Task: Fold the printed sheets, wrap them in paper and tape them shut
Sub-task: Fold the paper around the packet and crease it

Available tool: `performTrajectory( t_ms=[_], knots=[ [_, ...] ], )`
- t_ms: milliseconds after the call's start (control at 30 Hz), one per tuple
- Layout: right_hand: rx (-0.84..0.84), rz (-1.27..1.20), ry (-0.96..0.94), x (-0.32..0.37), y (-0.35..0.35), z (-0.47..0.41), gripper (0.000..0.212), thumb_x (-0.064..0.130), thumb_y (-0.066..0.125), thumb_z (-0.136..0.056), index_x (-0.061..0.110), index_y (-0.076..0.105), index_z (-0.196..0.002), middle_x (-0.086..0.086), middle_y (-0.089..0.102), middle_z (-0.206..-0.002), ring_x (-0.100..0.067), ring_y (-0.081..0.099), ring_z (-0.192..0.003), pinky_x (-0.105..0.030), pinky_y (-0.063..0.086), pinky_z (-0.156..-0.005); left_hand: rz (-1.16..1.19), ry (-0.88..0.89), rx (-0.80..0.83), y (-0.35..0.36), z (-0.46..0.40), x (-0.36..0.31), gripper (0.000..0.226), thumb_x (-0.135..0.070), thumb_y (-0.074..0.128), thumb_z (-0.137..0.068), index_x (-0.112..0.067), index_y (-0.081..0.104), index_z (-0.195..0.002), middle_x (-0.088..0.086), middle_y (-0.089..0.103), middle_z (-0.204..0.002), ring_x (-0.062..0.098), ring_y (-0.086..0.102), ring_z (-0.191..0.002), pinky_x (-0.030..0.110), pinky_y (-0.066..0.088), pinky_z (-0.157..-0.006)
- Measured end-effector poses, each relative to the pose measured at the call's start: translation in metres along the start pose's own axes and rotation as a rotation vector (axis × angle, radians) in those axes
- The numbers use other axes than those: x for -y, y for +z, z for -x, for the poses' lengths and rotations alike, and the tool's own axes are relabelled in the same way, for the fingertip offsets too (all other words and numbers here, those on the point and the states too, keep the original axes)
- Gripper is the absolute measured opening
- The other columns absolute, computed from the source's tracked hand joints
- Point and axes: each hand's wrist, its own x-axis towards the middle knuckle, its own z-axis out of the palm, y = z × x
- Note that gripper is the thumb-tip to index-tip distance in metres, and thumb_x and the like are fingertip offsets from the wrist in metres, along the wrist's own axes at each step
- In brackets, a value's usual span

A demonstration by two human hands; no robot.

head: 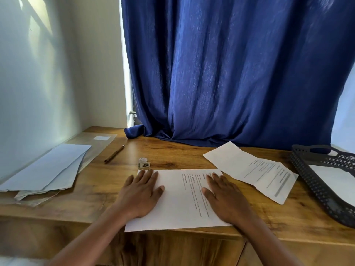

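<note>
Both hands — left hand (141, 196) and right hand (223, 198) — lie flat, each grip spread, on a printed sheet (180, 200) at the wooden surface's (172, 152) near edge; a creased sheet (251, 169) lies just right of it.

Soft daylight slants across the left wall (38, 73); wide-angle bending and blur at edges.

Your left hand (141, 196) lies flat, palm down, just left of the frame's centre, fingers straight and close together, thumb spread to the right. Your right hand (223, 199) lies flat just right of centre, fingers straight, thumb spread left. Both bare forearms rise from the lower edge, converging.
</note>
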Motion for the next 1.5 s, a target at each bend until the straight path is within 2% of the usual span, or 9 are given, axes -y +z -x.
performTrajectory(
  t_ms=[133, 233, 500, 633, 767, 933, 1067, 1267, 1500],
  knots=[
    [-0.027, -0.001, 0.017, 0.004, 0.003, 0.0, 0.11, 0.076, -0.023, -0.062, 0.032, -0.003, -0.161, 0.007, -0.004, -0.169, -0.016, -0.004, -0.156, -0.038, 0.003, -0.125, -0.107, -0.093, -0.042, -0.006, 0.002, -0.013, 0.071, -0.06, 0.01, -0.105, -0.022, -0.003, -0.164, 0.003, -0.011, -0.172, 0.027, -0.016, -0.157, 0.057, -0.005, -0.126],
    [-0.038, -0.008, 0.02, 0.004, 0.004, -0.001, 0.107, 0.075, -0.022, -0.065, 0.032, -0.002, -0.161, 0.007, -0.004, -0.169, -0.015, -0.004, -0.156, -0.038, 0.002, -0.125, -0.104, 0.046, -0.165, -0.011, 0.007, -0.048, 0.067, -0.054, 0.018, -0.108, -0.024, 0.001, -0.164, 0.001, -0.013, -0.171, 0.027, -0.02, -0.156, 0.058, -0.004, -0.126],
    [-0.035, 0.04, 0.021, 0.002, 0.004, -0.001, 0.083, 0.07, -0.006, -0.089, 0.03, 0.0, -0.162, 0.006, -0.003, -0.17, -0.016, -0.003, -0.156, -0.037, 0.004, -0.125, -0.021, 0.271, -0.01, 0.011, 0.006, -0.077, 0.068, -0.063, 0.015, -0.105, -0.033, -0.001, -0.164, -0.009, -0.009, -0.171, 0.014, -0.015, -0.157, 0.047, -0.005, -0.128],
    [-0.023, 0.025, 0.022, 0.004, 0.003, 0.001, 0.112, 0.076, -0.024, -0.061, 0.031, -0.002, -0.161, 0.007, -0.004, -0.169, -0.016, -0.003, -0.156, -0.037, 0.003, -0.124, -0.059, 0.205, -0.014, 0.01, 0.007, -0.04, 0.069, -0.067, 0.009, -0.102, -0.036, -0.006, -0.162, -0.013, -0.013, -0.17, 0.011, -0.017, -0.156, 0.042, -0.006, -0.128],
    [-0.019, 0.003, 0.019, 0.004, 0.0, 0.002, 0.113, 0.078, -0.023, -0.06, 0.032, -0.001, -0.161, 0.008, -0.003, -0.169, -0.015, -0.003, -0.156, -0.037, 0.002, -0.124, -0.052, 0.103, -0.023, 0.007, 0.01, -0.006, 0.077, -0.073, 0.0, -0.094, -0.036, -0.009, -0.161, -0.013, -0.015, -0.169, 0.011, -0.019, -0.155, 0.039, -0.009, -0.127],
    [0.073, -0.024, 0.027, 0.001, -0.009, 0.0, 0.09, 0.078, 0.0, -0.085, 0.032, 0.005, -0.162, 0.007, 0.001, -0.17, -0.016, 0.002, -0.156, -0.039, 0.007, -0.125, -0.048, 0.085, -0.04, 0.008, 0.012, -0.004, 0.088, -0.076, -0.009, -0.084, -0.034, -0.011, -0.161, -0.011, -0.015, -0.169, 0.013, -0.018, -0.155, 0.039, -0.008, -0.127],
    [-0.085, 0.133, -0.006, 0.033, -0.019, 0.001, 0.059, 0.055, 0.03, -0.103, 0.027, 0.027, -0.156, -0.001, 0.026, -0.165, -0.026, 0.021, -0.153, -0.05, 0.024, -0.122, -0.057, 0.087, -0.06, 0.011, 0.011, -0.002, 0.074, -0.071, 0.004, -0.099, -0.034, -0.01, -0.162, -0.01, -0.015, -0.169, 0.012, -0.018, -0.155, 0.038, -0.01, -0.125],
    [0.026, -0.087, -0.274, 0.106, 0.004, 0.027, 0.089, 0.067, -0.01, -0.083, 0.03, 0.013, -0.161, 0.004, 0.005, -0.17, -0.017, -0.002, -0.156, -0.044, -0.003, -0.124, -0.077, 0.105, -0.056, 0.008, 0.014, -0.002, 0.099, -0.076, -0.02, -0.073, -0.033, -0.011, -0.161, -0.01, -0.016, -0.169, 0.011, -0.018, -0.155, 0.036, -0.008, -0.126],
    [0.066, -0.023, -0.092, 0.027, -0.002, 0.027, 0.088, 0.073, -0.004, -0.082, 0.034, -0.005, -0.161, 0.01, -0.009, -0.168, -0.012, -0.01, -0.155, -0.038, -0.004, -0.125, -0.038, 0.08, -0.043, 0.008, 0.011, -0.002, 0.096, -0.078, -0.015, -0.075, -0.035, -0.011, -0.161, -0.012, -0.016, -0.168, 0.009, -0.017, -0.155, 0.036, -0.008, -0.127]
  ],
)
